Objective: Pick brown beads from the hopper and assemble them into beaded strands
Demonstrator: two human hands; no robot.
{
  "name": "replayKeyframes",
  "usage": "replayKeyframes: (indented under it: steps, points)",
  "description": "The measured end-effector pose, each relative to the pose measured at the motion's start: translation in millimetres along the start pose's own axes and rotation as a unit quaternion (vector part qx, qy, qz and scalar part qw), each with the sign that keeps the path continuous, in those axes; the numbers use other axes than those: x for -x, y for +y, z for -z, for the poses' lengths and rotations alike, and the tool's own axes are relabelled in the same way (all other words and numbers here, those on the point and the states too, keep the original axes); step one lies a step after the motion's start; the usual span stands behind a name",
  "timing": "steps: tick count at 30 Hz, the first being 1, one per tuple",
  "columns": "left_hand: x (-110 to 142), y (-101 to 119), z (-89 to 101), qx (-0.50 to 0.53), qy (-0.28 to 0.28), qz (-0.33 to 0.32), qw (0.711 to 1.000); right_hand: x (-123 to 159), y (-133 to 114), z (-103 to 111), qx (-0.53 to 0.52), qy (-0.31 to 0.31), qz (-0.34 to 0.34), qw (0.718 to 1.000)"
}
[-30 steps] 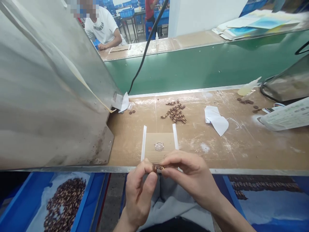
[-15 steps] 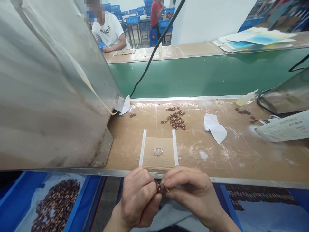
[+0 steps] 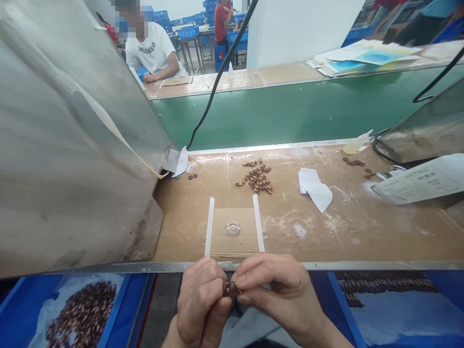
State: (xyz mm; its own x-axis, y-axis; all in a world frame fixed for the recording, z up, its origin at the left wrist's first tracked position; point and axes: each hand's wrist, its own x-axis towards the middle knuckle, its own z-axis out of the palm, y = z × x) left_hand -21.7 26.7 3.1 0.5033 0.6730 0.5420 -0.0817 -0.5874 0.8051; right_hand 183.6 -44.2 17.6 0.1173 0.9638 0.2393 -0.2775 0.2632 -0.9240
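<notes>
Both my hands meet just below the table's front edge. My left hand (image 3: 203,299) is closed, fingers curled, round one end of a small dark brown piece (image 3: 233,288). The thumb and fingertips of my right hand (image 3: 271,290) pinch the other end of that piece. Most of it is covered by my fingers, so its exact kind does not show. Just beyond my hands, a small clear round dish (image 3: 233,229) sits on a cardboard pad (image 3: 235,246) between two white strips. Farther back lies a loose pile of small shiny brown-and-gold pieces (image 3: 259,180).
A metal housing (image 3: 83,145) stands at the left. Blue trays hold heaped brown pieces (image 3: 85,311) at lower left and rows of dark pieces (image 3: 384,282) at lower right. Crumpled white paper (image 3: 315,188) and a soft squeeze bottle (image 3: 357,142) lie to the right. A person sits across the green belt (image 3: 253,116).
The view has shifted slightly. My hands stay together on the small brown piece, which now appears turned a little between my right fingertips.
</notes>
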Motion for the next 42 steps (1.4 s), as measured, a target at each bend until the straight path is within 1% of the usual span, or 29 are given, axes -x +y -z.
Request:
replayKeyframes:
  steps: [2, 5, 7, 11, 13, 15, 17, 19, 21, 24, 26, 28, 29, 31, 32, 33, 35, 37, 38, 39, 40, 42]
  points:
    - [1.8, -0.6, -2.2, -0.003, 0.006, -0.013, 1.0, -0.5, -0.6, -1.1, 0.0, 0.002, 0.004, 1.0]
    - [7.6, -3.4, -4.8, 0.012, 0.024, 0.004, 1.0, -1.1, -1.8, -2.4, -0.002, 0.006, 0.013, 1.0]
    - [14.0, -6.7, -5.6, 0.025, 0.034, 0.034, 0.999, -1.3, -2.9, -2.7, 0.0, 0.003, 0.016, 1.0]
    - [29.8, -14.4, -5.9, 0.048, 0.047, 0.128, 0.99, -2.1, -5.2, -3.0, 0.003, 0.0, 0.008, 1.0]
    - [35.1, -16.7, -6.2, 0.058, 0.058, 0.155, 0.984, -2.9, -5.8, -3.5, 0.002, 0.0, 0.004, 1.0]
    - [36.3, -17.1, -6.9, 0.058, 0.071, 0.154, 0.984, -3.7, -5.8, -4.0, 0.002, 0.001, 0.003, 1.0]
    - [33.7, -15.7, -7.5, 0.046, 0.084, 0.139, 0.986, -4.0, -5.3, -4.1, 0.003, 0.004, 0.002, 1.0]
    - [28.8, -13.4, -7.2, 0.026, 0.083, 0.128, 0.988, -3.9, -4.4, -3.2, 0.008, 0.008, 0.0, 1.0]
    - [23.5, -11.3, -6.1, 0.0, 0.061, 0.119, 0.991, -3.5, -3.3, -1.1, 0.023, 0.019, -0.008, 1.0]
    - [16.8, -9.1, -6.6, -0.024, 0.023, 0.111, 0.993, -3.8, -3.1, 2.8, 0.039, 0.061, -0.043, 0.996]
    - [13.5, -7.2, -10.9, -0.015, 0.031, 0.143, 0.989, -4.8, -5.3, 4.7, 0.043, 0.078, -0.071, 0.993]
    - [10.4, -4.1, -19.0, 0.013, 0.063, 0.204, 0.977, -6.5, -9.7, 7.6, 0.083, 0.066, -0.076, 0.991]
    - [9.0, -2.0, -24.0, 0.029, 0.08, 0.234, 0.968, -7.3, -12.4, 10.5, 0.124, 0.054, -0.066, 0.989]
    - [7.0, 2.7, -33.9, 0.052, 0.107, 0.278, 0.953, -8.5, -17.3, 23.0, 0.233, 0.046, -0.027, 0.971]
    - [6.7, 4.9, -38.2, 0.055, 0.118, 0.286, 0.949, -8.7, -19.0, 33.8, 0.294, 0.055, -0.002, 0.954]
    - [7.1, 6.7, -41.7, 0.053, 0.128, 0.288, 0.947, -8.6, -20.3, 48.0, 0.356, 0.07, 0.021, 0.932]
    - [10.1, 7.7, -45.8, 0.041, 0.141, 0.283, 0.948, -7.0, -21.5, 85.7, 0.479, 0.107, 0.047, 0.87]
    - [15.7, 4.8, -46.3, 0.023, 0.142, 0.28, 0.949, -3.9, -21.9, 129.5, 0.587, 0.132, 0.04, 0.798]
    - [18.9, 2.0, -45.7, 0.013, 0.141, 0.281, 0.949, -2.0, -21.8, 150.5, 0.625, 0.137, 0.029, 0.768]
    - [22.0, -1.5, -44.7, 0.003, 0.139, 0.284, 0.949, -0.1, -21.4, 169.2, 0.65, 0.134, 0.018, 0.748]
    - [24.8, -5.4, -43.4, -0.007, 0.137, 0.287, 0.948, 1.6, -20.7, 184.8, 0.663, 0.126, 0.008, 0.738]
    - [28.9, -13.5, -40.2, -0.022, 0.131, 0.294, 0.946, 4.2, -18.3, 205.3, 0.667, 0.1, -0.011, 0.739]
